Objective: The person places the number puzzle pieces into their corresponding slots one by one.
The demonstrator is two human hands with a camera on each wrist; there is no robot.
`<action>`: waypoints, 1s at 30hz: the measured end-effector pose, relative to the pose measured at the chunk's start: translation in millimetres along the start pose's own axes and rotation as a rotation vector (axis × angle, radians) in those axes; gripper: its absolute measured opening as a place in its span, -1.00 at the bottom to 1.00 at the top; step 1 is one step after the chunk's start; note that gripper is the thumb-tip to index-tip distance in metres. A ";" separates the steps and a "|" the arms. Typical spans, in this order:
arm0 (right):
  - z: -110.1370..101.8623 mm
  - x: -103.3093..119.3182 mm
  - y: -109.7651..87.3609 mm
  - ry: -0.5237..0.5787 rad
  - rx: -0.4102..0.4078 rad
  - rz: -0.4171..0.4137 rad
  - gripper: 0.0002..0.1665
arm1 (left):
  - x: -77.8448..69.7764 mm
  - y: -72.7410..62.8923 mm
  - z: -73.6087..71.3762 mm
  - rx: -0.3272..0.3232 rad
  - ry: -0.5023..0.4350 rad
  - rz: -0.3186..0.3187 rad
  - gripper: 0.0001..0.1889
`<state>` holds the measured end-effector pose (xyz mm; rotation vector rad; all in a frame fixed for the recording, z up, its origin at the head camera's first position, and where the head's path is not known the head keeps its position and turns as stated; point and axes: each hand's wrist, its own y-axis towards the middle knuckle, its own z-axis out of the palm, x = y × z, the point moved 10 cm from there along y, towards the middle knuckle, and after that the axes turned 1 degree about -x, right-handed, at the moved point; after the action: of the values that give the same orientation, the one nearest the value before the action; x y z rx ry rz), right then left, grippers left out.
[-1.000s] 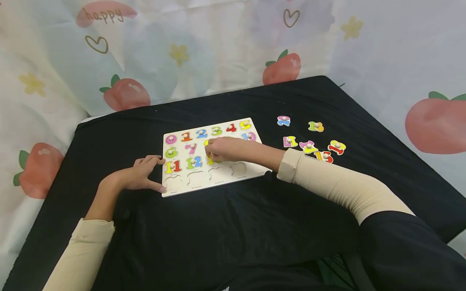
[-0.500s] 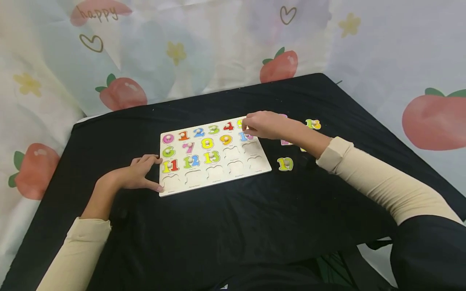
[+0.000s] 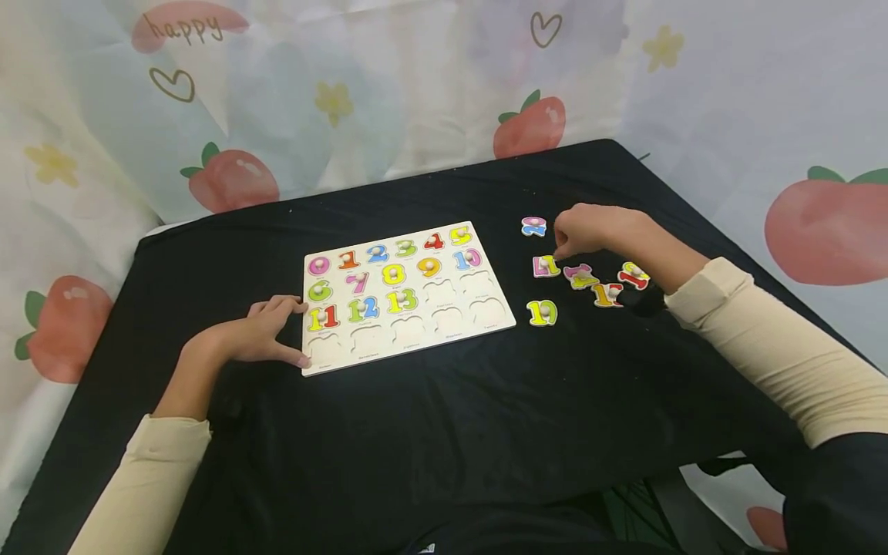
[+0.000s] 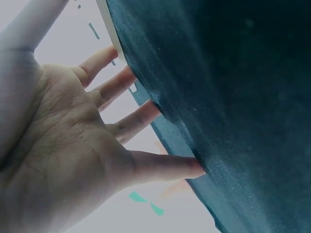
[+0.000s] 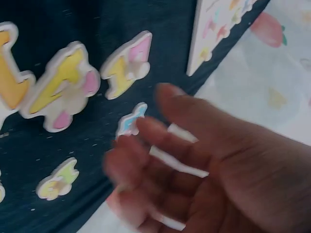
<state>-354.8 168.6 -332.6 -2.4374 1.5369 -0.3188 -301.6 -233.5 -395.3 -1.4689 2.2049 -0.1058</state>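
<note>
A pale wooden number puzzle board (image 3: 458, 337) lies on the black cloth, with knobbed number pieces from 0 to 13 in its upper slots and bare recesses below and at the right. My left hand (image 3: 253, 333) rests at the board's left edge, thumb and fingers spread; in the left wrist view its fingertips (image 4: 148, 110) reach the cloth and board edge. My right hand (image 3: 600, 229) hovers over the loose pieces, near a pink-and-yellow piece (image 3: 546, 267). In the right wrist view its fingers are loosely bent, thumb apart, nothing between them.
Several loose knobbed pieces lie right of the board: a blue-and-pink one (image 3: 533, 226), a yellow-green one (image 3: 543, 313), a pink-yellow one (image 3: 580, 277), an orange-red one (image 3: 607, 294) and a red-yellow one (image 3: 634, 275). A fruit-printed curtain (image 3: 409, 92) hangs behind the table.
My right hand has moved right, from over the middle of the board past its upper right corner to the loose pieces. The left hand stays at the board's left edge.
</note>
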 end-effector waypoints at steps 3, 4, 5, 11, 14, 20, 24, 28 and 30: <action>13.9 -12.6 -6.3 0.030 0.127 0.086 -0.81 | -0.3 -0.1 -1.2 -0.005 0.000 0.002 0.13; 17.8 -15.3 -7.6 0.038 0.159 0.103 -0.81 | -0.3 -0.1 -1.4 -0.006 -0.001 0.002 0.13; 21.3 -17.7 -8.6 0.046 0.184 0.118 -0.81 | -0.2 -0.1 -1.4 -0.006 0.001 0.003 0.13; 37.4 -20.4 -10.2 0.077 0.277 0.137 -0.80 | 0.0 -0.7 -1.7 -0.011 0.001 0.012 0.12; 40.0 -19.7 -10.1 0.072 0.279 0.136 -0.82 | 0.2 -0.7 -2.0 -0.015 -0.001 0.016 0.11; 39.2 -19.9 -10.6 0.078 0.260 0.144 -0.89 | 0.5 -1.0 -2.4 -0.016 -0.006 0.016 0.12; 33.8 -20.5 -12.5 0.045 0.241 0.139 -0.90 | -0.1 -1.1 -1.9 -0.011 -0.011 0.012 0.12; 20.7 -18.4 -12.5 0.028 0.185 0.132 -0.93 | 0.5 -1.4 -1.6 -0.007 -0.009 0.008 0.13; 13.7 -13.2 -10.9 0.023 0.152 0.112 -0.98 | 0.7 -1.6 -2.0 -0.009 -0.007 0.006 0.14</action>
<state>-346.8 186.3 -342.8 -2.2307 1.5892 -0.4264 -301.3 -235.2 -393.3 -1.4653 2.2068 -0.0894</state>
